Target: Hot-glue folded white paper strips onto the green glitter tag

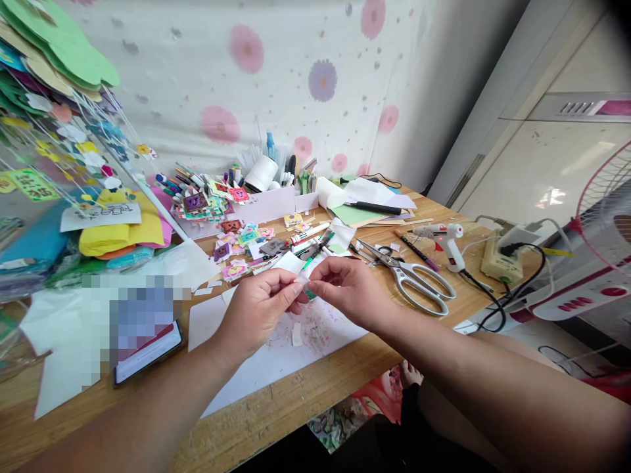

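Note:
My left hand (259, 303) and my right hand (348, 289) meet over a white sheet of paper (276, 348) on the wooden table (276, 407). Both pinch a small white paper strip (302, 281) between thumb and fingertips; a bit of green shows just below it. A small white scrap (296, 334) lies on the sheet under my hands. Several small colourful paper squares (236, 246) are scattered just beyond my hands.
White-handled scissors (414, 274), a white glue gun (446, 242) and a power strip (503, 259) lie to the right, a fan (608, 217) beyond. A phone (148, 355) lies at left. Pens and a white box (266, 203) stand at the back, coloured paper stacks (54, 72) at left.

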Demonstrator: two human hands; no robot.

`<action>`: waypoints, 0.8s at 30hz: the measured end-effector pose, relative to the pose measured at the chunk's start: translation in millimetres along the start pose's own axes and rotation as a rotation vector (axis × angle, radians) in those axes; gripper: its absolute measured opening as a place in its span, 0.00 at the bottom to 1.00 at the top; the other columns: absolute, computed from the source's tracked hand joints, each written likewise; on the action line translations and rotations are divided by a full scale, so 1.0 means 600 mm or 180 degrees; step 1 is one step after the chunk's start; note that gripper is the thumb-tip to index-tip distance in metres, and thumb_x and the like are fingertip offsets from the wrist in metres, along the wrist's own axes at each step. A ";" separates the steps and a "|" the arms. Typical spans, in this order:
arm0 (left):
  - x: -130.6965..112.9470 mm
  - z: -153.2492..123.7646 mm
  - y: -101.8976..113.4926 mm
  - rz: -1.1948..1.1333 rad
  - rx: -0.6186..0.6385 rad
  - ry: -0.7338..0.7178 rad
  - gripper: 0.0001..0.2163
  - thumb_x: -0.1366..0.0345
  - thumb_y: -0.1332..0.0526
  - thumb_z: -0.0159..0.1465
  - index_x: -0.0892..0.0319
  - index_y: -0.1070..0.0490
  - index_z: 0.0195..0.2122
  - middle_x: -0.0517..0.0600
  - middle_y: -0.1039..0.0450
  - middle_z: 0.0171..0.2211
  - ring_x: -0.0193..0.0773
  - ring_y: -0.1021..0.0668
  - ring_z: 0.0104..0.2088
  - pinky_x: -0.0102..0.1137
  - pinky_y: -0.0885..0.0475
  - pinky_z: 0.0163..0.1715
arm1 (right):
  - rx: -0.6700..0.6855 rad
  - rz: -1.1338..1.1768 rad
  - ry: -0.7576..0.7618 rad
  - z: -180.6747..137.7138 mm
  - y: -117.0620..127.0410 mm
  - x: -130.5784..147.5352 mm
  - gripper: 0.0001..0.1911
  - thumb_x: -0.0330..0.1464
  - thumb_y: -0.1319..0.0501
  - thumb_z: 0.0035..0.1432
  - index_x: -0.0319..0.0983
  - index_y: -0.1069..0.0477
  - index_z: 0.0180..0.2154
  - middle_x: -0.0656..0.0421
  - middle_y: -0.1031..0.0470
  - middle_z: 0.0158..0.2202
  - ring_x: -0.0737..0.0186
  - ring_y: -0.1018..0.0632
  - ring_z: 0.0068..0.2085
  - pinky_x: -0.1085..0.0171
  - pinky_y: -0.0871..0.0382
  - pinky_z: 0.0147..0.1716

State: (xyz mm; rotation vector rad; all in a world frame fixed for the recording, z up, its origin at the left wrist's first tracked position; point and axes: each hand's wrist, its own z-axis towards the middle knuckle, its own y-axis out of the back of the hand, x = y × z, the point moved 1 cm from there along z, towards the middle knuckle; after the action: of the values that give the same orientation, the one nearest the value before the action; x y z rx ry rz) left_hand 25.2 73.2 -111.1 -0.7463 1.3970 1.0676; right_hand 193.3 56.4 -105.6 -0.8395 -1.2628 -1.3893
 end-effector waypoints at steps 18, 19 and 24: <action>0.005 -0.011 -0.019 -0.0460 -0.0380 0.0120 0.06 0.64 0.37 0.59 0.60 0.27 0.27 0.44 0.27 0.22 0.30 0.25 0.23 0.24 0.29 0.24 | -0.0434 0.1056 -0.0339 -0.010 -0.029 -0.010 0.11 0.38 0.33 0.46 0.38 0.31 0.27 0.61 0.29 0.25 0.64 0.28 0.28 0.62 0.34 0.30; 0.004 -0.011 -0.019 -0.0404 -0.0344 0.0118 0.06 0.64 0.37 0.59 0.60 0.26 0.27 0.45 0.26 0.23 0.30 0.24 0.23 0.24 0.28 0.24 | -0.0371 0.1091 -0.0322 -0.009 -0.027 -0.008 0.10 0.37 0.33 0.47 0.38 0.30 0.28 0.61 0.28 0.26 0.65 0.28 0.28 0.63 0.34 0.31; 0.003 -0.011 -0.020 -0.0051 -0.0095 0.0030 0.06 0.63 0.38 0.59 0.59 0.27 0.29 0.46 0.26 0.24 0.34 0.23 0.26 0.28 0.26 0.26 | -0.0079 0.1052 -0.0320 -0.004 -0.014 0.000 0.09 0.35 0.33 0.46 0.36 0.28 0.27 0.61 0.27 0.26 0.65 0.28 0.29 0.63 0.35 0.31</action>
State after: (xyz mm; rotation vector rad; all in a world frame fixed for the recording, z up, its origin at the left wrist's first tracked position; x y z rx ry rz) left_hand 33.3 63.0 -115.3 -0.7839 1.3834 1.0757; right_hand 185.7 53.2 -108.0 -1.0928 -1.1235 -1.1110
